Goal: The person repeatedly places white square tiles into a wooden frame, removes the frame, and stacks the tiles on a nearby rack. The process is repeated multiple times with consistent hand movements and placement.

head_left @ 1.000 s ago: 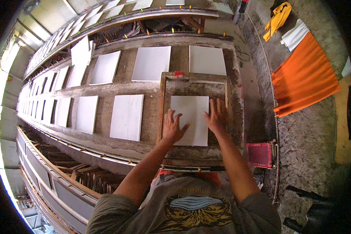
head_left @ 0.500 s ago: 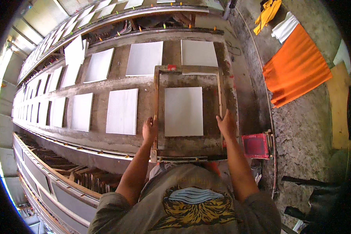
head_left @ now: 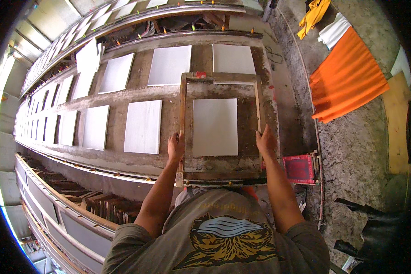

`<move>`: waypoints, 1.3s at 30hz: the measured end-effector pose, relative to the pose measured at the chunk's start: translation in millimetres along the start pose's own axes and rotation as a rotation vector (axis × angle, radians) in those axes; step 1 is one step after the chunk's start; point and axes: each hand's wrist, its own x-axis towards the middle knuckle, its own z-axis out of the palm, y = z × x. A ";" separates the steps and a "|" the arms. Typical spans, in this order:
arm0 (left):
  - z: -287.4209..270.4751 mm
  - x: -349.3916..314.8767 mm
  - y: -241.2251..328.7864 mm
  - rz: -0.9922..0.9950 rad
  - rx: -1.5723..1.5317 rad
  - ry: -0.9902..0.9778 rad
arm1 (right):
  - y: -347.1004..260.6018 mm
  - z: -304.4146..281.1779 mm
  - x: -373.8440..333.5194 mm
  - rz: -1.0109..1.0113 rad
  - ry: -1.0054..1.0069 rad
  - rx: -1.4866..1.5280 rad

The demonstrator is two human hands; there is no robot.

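Head view: frame (head_left: 183, 109), wooden, one; left hand (head_left: 175, 147) clamped on its left rail, right hand (head_left: 267, 142) clamped on its right rail, both toward its near end; panel (head_left: 215, 128), white, one, flat on the table (head_left: 172, 107) within the frame, seen apart from all four rails; for a sound hold, as I judge it, I should move both wrists evenly, hold the rails square to the panel and off its edges, and watch the far rail most, being furthest from my grip.

Hidden or doubtful: my fingertips, mostly out of sight; mesh across the frame, cannot tell; frame resting or slightly raised, cannot tell; far panel (head_left: 234, 58), beyond the frame, near edge crossed by it; farthest panels, left of the frame, too small to count.
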 end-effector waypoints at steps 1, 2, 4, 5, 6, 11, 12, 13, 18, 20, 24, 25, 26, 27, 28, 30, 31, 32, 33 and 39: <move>-2.1 -1.4 6.6 -0.023 -0.020 -0.011 | 1.1 -0.3 0.9 -0.008 0.009 0.019; -4.7 -3.6 13.7 -0.046 -0.040 -0.021 | 1.5 -1.2 1.7 -0.016 0.019 0.037; -4.5 -5.3 6.9 -0.003 -0.051 0.043 | -11.1 -21.9 6.7 0.018 -0.067 0.012; -5.6 -5.7 11.6 0.023 -0.057 0.069 | -14.5 -30.4 7.8 0.042 -0.107 -0.002; -8.1 -6.8 15.6 0.004 -0.039 0.055 | -13.5 -31.2 8.2 0.030 -0.090 -0.003; -20.6 -19.8 41.1 0.079 -0.125 0.146 | -15.7 -51.3 11.3 -0.015 0.009 0.077; -23.2 -22.5 47.3 0.052 -0.182 0.151 | -18.9 -58.9 12.6 -0.026 0.022 0.078; -25.9 -25.5 53.6 0.023 -0.240 0.157 | -22.4 -67.2 14.0 -0.038 0.034 0.078; -45.7 -49.1 95.2 -0.035 -0.324 0.216 | -21.3 -82.4 33.7 -0.140 0.135 0.198; -48.4 -64.2 110.6 -0.013 -0.387 0.276 | -17.0 -83.2 47.9 -0.173 0.117 0.306; -38.4 -96.6 111.0 0.023 -0.509 0.406 | -11.8 -87.5 68.9 -0.350 0.188 0.300; -33.2 -106.7 110.3 0.036 -0.488 0.455 | -10.0 -89.4 73.7 -0.384 0.185 0.304; -30.4 -119.1 109.7 0.047 -0.462 0.507 | -10.3 -90.7 77.3 -0.420 0.179 0.312; -27.4 -133.8 109.4 0.019 -0.474 0.531 | -9.8 -92.8 79.6 -0.449 0.143 0.328; -24.7 -150.4 108.7 -0.009 -0.486 0.557 | -10.3 -95.5 81.0 -0.480 0.106 0.344; -15.6 -184.4 113.0 -0.074 -0.484 0.623 | -10.1 -98.6 78.7 -0.557 0.072 0.360; -11.2 -200.8 117.8 -0.109 -0.469 0.662 | -10.6 -99.7 76.1 -0.605 0.079 0.363; -7.4 -219.9 125.6 -0.144 -0.450 0.706 | -9.7 -100.4 72.1 -0.655 0.085 0.373; -1.4 -239.3 136.8 -0.196 -0.508 0.765 | -12.2 -104.1 68.4 -0.674 0.025 0.373; 29.8 -369.6 119.7 -0.389 -0.358 0.953 | -36.8 -122.8 23.0 -0.858 -0.275 0.394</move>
